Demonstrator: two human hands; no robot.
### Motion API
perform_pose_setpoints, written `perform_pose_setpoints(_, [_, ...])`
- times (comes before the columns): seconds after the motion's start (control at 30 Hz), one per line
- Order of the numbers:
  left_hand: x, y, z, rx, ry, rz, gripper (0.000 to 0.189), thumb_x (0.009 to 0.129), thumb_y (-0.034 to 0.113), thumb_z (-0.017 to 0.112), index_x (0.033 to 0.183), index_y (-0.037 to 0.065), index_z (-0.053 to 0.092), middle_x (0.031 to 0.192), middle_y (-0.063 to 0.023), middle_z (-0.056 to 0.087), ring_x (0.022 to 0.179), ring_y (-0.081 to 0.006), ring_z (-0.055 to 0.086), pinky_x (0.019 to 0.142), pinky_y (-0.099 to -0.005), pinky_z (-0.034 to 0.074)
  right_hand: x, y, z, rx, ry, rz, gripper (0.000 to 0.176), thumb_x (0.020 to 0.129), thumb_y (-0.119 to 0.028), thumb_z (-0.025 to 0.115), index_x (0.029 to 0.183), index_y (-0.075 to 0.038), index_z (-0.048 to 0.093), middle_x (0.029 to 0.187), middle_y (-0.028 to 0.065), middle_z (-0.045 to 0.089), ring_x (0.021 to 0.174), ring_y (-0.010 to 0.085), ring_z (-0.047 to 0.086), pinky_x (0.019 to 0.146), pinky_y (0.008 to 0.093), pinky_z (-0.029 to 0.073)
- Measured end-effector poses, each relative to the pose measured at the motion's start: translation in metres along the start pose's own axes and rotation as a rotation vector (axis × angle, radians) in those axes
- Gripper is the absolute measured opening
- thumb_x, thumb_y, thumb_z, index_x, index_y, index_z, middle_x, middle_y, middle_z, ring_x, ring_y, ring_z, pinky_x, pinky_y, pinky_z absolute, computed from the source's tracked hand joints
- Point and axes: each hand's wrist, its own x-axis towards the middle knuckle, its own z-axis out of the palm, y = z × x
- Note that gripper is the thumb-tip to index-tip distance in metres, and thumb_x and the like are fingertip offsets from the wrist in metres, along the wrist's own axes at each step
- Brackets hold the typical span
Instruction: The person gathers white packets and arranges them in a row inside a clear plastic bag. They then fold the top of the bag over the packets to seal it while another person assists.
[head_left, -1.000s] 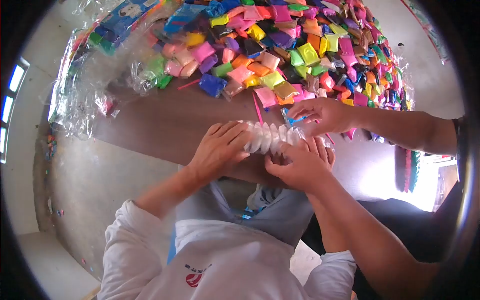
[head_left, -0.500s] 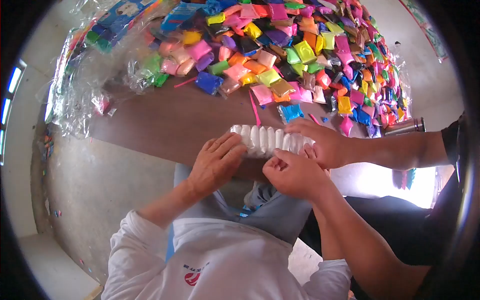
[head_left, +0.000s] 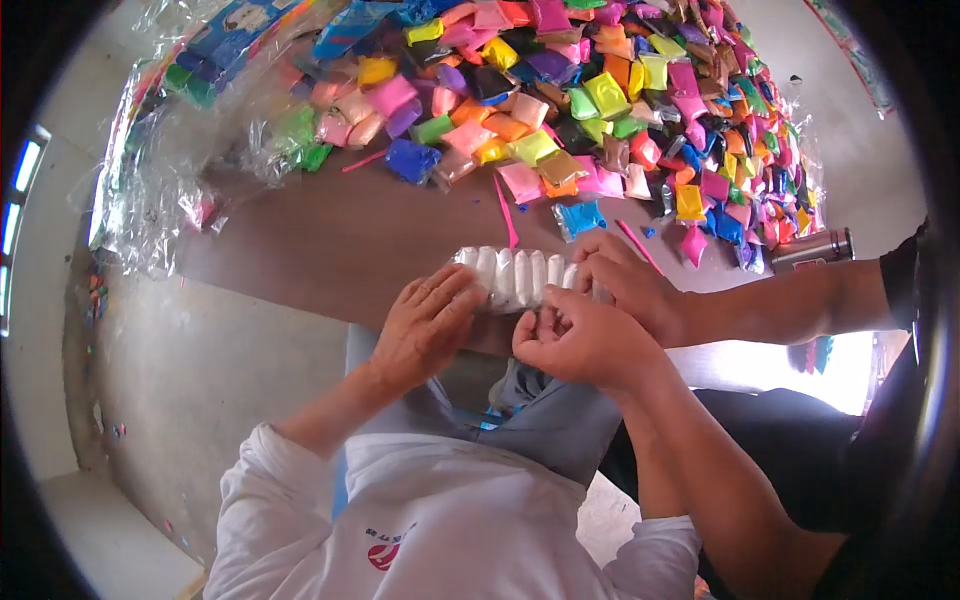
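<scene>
The surface [head_left: 300,240] bears coloured packets [head_left: 606,95] across the top, seemingly set back for working room. White packets [head_left: 520,272] lie in a row at centre, the left hand [head_left: 425,315], grip loosely open, bracing their left end (right grip hidden, cannot tell), beside a co-worker's hands [head_left: 605,340].

Window [head_left: 11,226] bright left; glare right; edges bowed, dark, seemingly soft.

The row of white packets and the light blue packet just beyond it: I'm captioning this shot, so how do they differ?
The row of white packets is several slim pieces packed side by side; the light blue packet is a single piece. The row has the wearer's left hand at one end, while no hand touches the blue packet. Both are on the brown table.
</scene>
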Motion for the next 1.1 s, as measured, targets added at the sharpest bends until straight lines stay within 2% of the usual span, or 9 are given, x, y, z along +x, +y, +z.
perform_pose_setpoints(0.47, [0.003,-0.011,-0.01,-0.131,0.001,-0.005,0.027,0.073,0.008,0.073,0.098,0.008,0.063,0.124,-0.0143,0.06,0.117,-0.0338,0.056,0.093,-0.0443,0.045,0.005,-0.022,-0.006,-0.021,0.229,0.024,0.02,0.084,-0.023,0.059,0.091,-0.004,0.062,0.078,0.0128,0.066,0.072,0.0239,0.066,0.069,0.0336,0.053])
perform_pose_setpoints(0.63, [0.005,-0.012,-0.013,-0.202,0.022,0.0,0.021,0.074,0.009,0.072,0.095,0.008,0.065,0.124,-0.0168,0.06,0.117,-0.0352,0.056,0.093,-0.0443,0.045,0.012,-0.009,0.005,0.169,0.372,-0.075,0.015,0.086,-0.015,0.056,0.09,-0.002,0.063,0.084,0.011,0.065,0.078,0.0193,0.064,0.069,0.0291,0.051])
perform_pose_setpoints(0.67, [0.007,-0.012,-0.016,-0.249,0.012,-0.02,0.019,0.076,0.009,0.07,0.094,0.006,0.065,0.123,-0.0174,0.06,0.116,-0.0356,0.056,0.093,-0.0437,0.046,0.011,-0.007,0.003,-0.095,0.306,-0.185,0.015,0.087,-0.013,0.054,0.091,-0.002,0.063,0.086,0.0104,0.065,0.08,0.0179,0.064,0.069,0.0278,0.051])
perform_pose_setpoints(0.73, [0.008,-0.014,-0.02,-0.297,0.004,-0.043,0.016,0.078,0.01,0.069,0.094,0.005,0.065,0.123,-0.0179,0.06,0.115,-0.0361,0.057,0.093,-0.0431,0.046,0.015,-0.002,-0.007,-1.525,0.316,-0.607,0.014,0.088,-0.008,0.052,0.092,0.0,0.063,0.09,0.0093,0.065,0.083,0.0151,0.063,0.069,0.025,0.05])
perform_pose_setpoints(0.77, [0.007,-0.016,-0.023,-0.347,0.021,-0.131,0.014,0.081,0.011,0.067,0.093,0.003,0.065,0.122,-0.0184,0.06,0.113,-0.0354,0.058,0.092,-0.0415,0.046,0.019,0.003,-0.009,-2.026,0.391,-0.814,0.015,0.089,-0.005,0.05,0.093,0.0,0.063,0.092,0.0088,0.065,0.084,0.0136,0.062,0.069,0.0237,0.05])
perform_pose_setpoints(0.83, [0.006,-0.022,-0.024,-0.4,0.041,-0.224,0.013,0.084,0.012,0.065,0.092,0.002,0.065,0.12,-0.0188,0.061,0.111,-0.0347,0.059,0.092,-0.0399,0.046,0.025,0.013,-0.005,-2.206,0.413,-0.975,0.016,0.09,0.0,0.048,0.094,0.002,0.063,0.095,0.0077,0.065,0.087,0.0108,0.061,0.069,0.021,0.049])
perform_pose_setpoints(0.93, [0.007,-0.034,-0.022,-0.463,0.15,-0.3,0.013,0.086,0.013,0.064,0.093,0.002,0.066,0.115,-0.019,0.063,0.101,-0.0343,0.062,0.087,-0.0382,0.048,0.028,0.031,0.007,-1.966,0.44,-0.982,0.018,0.089,-0.001,0.048,0.097,0.002,0.063,0.094,0.0076,0.064,0.092,0.0125,0.061,0.072,0.0205,0.049])
perform_pose_setpoints(1.03, [0.007,-0.037,-0.021,-0.546,0.221,-0.416,0.018,0.092,0.018,0.06,0.097,0.001,0.066,0.106,-0.0149,0.066,0.094,-0.0235,0.064,0.083,-0.0327,0.048,0.022,0.016,-0.003,-2.081,0.491,-1.115,0.019,0.085,0.001,0.05,0.101,0.002,0.061,0.101,0.0092,0.062,0.099,0.0177,0.06,0.074,0.0205,0.05])
perform_pose_setpoints(1.1, [0.005,-0.039,-0.021,-0.731,0.198,-0.743,0.028,0.097,0.023,0.056,0.103,-0.001,0.066,0.102,-0.0089,0.066,0.094,-0.0149,0.06,0.087,-0.0272,0.045,0.02,0.014,-0.005,-2.172,0.45,-1.102,0.021,0.083,0.002,0.052,0.102,0.001,0.059,0.105,0.0099,0.061,0.101,0.0195,0.059,0.076,0.0224,0.051])
